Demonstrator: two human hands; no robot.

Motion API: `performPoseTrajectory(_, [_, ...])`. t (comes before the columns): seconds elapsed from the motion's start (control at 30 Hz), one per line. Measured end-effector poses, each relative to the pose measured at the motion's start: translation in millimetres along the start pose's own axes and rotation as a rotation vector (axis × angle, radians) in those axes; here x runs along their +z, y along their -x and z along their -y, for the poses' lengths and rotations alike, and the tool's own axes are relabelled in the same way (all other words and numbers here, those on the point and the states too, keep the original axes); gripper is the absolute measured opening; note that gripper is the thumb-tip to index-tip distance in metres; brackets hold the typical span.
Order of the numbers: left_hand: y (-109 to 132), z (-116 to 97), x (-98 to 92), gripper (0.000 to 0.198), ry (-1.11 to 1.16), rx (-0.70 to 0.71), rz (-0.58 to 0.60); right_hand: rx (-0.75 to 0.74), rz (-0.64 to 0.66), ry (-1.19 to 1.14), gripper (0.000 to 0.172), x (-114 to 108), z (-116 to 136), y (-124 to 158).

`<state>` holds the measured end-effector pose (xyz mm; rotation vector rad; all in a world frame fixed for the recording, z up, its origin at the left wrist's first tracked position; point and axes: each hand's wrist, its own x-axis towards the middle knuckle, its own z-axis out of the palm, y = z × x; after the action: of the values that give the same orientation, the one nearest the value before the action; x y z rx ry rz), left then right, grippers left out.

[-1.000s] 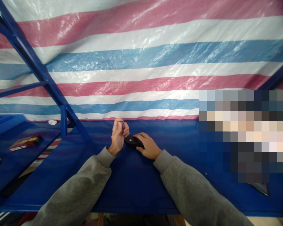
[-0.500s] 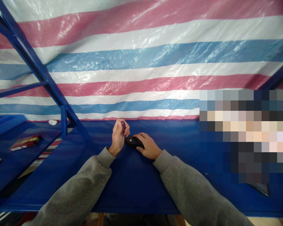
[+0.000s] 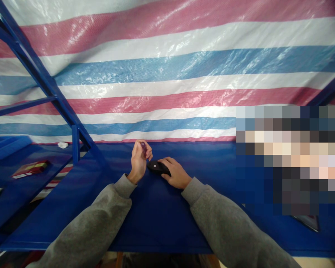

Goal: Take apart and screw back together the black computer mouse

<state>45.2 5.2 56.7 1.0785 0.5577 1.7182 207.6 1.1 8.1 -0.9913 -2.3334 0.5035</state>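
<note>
My left hand [image 3: 138,162] is raised at the middle of the blue table, pinching a small purple-handled tool [image 3: 143,149], perhaps a screwdriver, between fingers and thumb. Its tip is hidden by my fingers. Just to the right, a black computer mouse [image 3: 157,167] lies on the table with a small white round mark on it. My right hand [image 3: 176,173] rests over and grips its right end. My left fingers are next to the mouse's left end.
The blue table [image 3: 156,223] runs under both grey sleeves. A blue steel shelf frame [image 3: 75,143] stands at left, holding a blue tray [image 3: 7,146], a red box [image 3: 30,169] and white tissue [image 3: 63,145]. A striped tarp [image 3: 156,93] hangs behind. Part of the right side is pixelated.
The purple tool has tilted slightly left in my left hand. My right hand and the mouse have stayed in place.
</note>
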Motion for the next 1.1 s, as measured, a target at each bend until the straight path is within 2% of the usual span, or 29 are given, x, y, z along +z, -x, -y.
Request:
performPoseTrajectory(0.33, [-1.3, -2.6, -0.7, 0.030, -0.007, -0.008, -0.015, 0.005, -0.001, 0.003, 0.055, -0.9, 0.3, 0.8])
performPoseTrajectory(0.6, [-12.0, -2.8, -7.8, 0.023, -0.022, -0.005, -0.066, 0.001, 0.003, 0.002, 0.056, 0.1, -0.9, 1.3])
performPoseTrajectory(0.7, [-16.3, -1.0, -21.9, 0.024, -0.070, -0.062, -0.131, 0.001, 0.004, 0.004, 0.057, -0.6, -0.6, 1.5])
performPoseTrajectory(0.83, [-12.9, 8.7, -53.3, 0.034, -0.176, -0.131, -0.169, 0.007, 0.001, 0.003, 0.056, -0.8, -0.3, 1.3])
performPoseTrajectory(1.0, [-1.7, 27.5, -82.9, 0.034, -0.467, -0.244, -0.094, -0.003, -0.008, 0.007, 0.055, 0.4, -0.8, 1.2])
performPoseTrajectory(1.1, [2.3, 37.4, -87.8, 0.032, -0.626, -0.199, -0.017, -0.009, -0.012, 0.008, 0.055, 0.8, -1.4, 1.5])
